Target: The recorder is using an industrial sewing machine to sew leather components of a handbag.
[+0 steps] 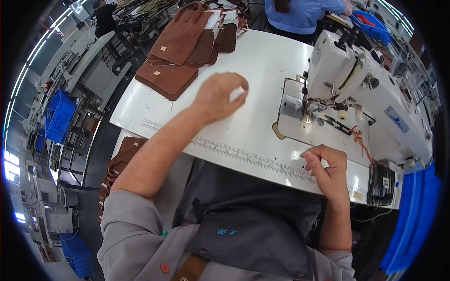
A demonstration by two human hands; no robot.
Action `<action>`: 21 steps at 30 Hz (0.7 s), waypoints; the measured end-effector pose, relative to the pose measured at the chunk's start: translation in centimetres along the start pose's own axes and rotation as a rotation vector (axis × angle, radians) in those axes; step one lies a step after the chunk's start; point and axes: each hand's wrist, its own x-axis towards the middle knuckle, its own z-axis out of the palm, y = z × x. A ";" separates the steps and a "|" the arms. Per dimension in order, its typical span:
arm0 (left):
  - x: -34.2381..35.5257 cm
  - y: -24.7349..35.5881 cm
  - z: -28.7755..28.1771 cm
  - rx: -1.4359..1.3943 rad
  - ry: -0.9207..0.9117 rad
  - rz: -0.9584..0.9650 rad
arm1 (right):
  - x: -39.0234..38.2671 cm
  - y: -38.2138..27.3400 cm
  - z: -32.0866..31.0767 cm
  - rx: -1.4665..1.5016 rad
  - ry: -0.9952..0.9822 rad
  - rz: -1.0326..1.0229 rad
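Brown leathery bags [182, 40] nr curled L hand [222, 96], R hand [331, 168] likewise; can't tell grip contents.

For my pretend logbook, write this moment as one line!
left hand: near brown pieces; right hand: near edge of table; sewing machine: right side

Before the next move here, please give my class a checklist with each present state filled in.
1. Left hand empty: cannot tell; white shows between curled fingers.
2. Right hand clear of the sewing machine: ok; near the table's front edge.
3. Sewing machine switched off: cannot tell.
4. Brown panels away from the sewing machine: ok; stacked at far left.
5. Black snips put away: not ok; lying out near the sewing machine.
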 end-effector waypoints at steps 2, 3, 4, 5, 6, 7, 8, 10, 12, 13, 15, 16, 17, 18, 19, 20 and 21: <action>1.3 -2.8 0.4 -0.066 0.136 -0.016 | 1.0 -0.5 0.4 -0.188 -0.082 -0.173; 3.0 -6.0 -0.3 -0.172 0.189 -0.201 | 2.8 -1.4 1.1 -0.182 -0.094 -0.169; 4.7 -8.5 -1.2 -0.172 0.262 -0.278 | 3.8 -1.6 1.6 -0.308 -0.154 -0.300; 6.5 -10.7 -2.2 -0.035 0.335 -0.375 | 4.8 -1.7 2.1 -0.444 -0.216 -0.424; 8.3 -12.8 -3.1 -0.001 0.368 -0.494 | 5.9 -1.6 2.9 -0.455 -0.253 -0.457; 9.6 -14.5 -3.5 -0.002 0.387 -0.469 | 6.7 -1.5 3.4 -0.463 -0.309 -0.492; 10.8 -15.9 -3.8 0.146 0.361 -0.477 | 7.4 -1.4 4.1 -0.466 -0.324 -0.553; 13.1 -18.2 -3.6 0.294 0.338 -0.482 | 8.7 -0.8 5.4 -0.486 -0.387 -0.633; 15.2 -20.2 -3.2 0.328 0.234 -0.632 | 10.0 0.0 6.7 -0.367 -0.347 -0.698; 15.8 -21.0 -2.8 0.328 0.239 -0.629 | 10.4 0.4 7.1 -0.283 -0.328 -0.704; 17.0 -22.4 -1.6 0.421 0.285 -0.624 | 10.9 1.1 7.0 -0.244 -0.295 -0.707; 17.7 -23.2 -1.3 0.418 0.284 -0.620 | 10.9 1.5 6.9 -0.185 -0.260 -0.703; 18.3 -23.9 -1.1 0.363 0.224 -0.607 | 10.8 1.8 6.6 -0.202 -0.267 -0.697; 18.7 -24.4 -0.9 0.300 0.156 -0.605 | 10.7 1.9 6.2 -0.209 -0.276 -0.672; 18.9 -24.8 -0.6 0.304 0.165 -0.590 | 10.6 2.1 6.0 -0.207 -0.280 -0.645; 19.0 -25.1 -0.3 0.342 0.161 -0.599 | 10.5 2.2 5.9 -0.214 -0.300 -0.641; 19.3 -25.2 -0.1 0.370 0.140 -0.624 | 10.5 2.3 5.9 -0.226 -0.295 -0.641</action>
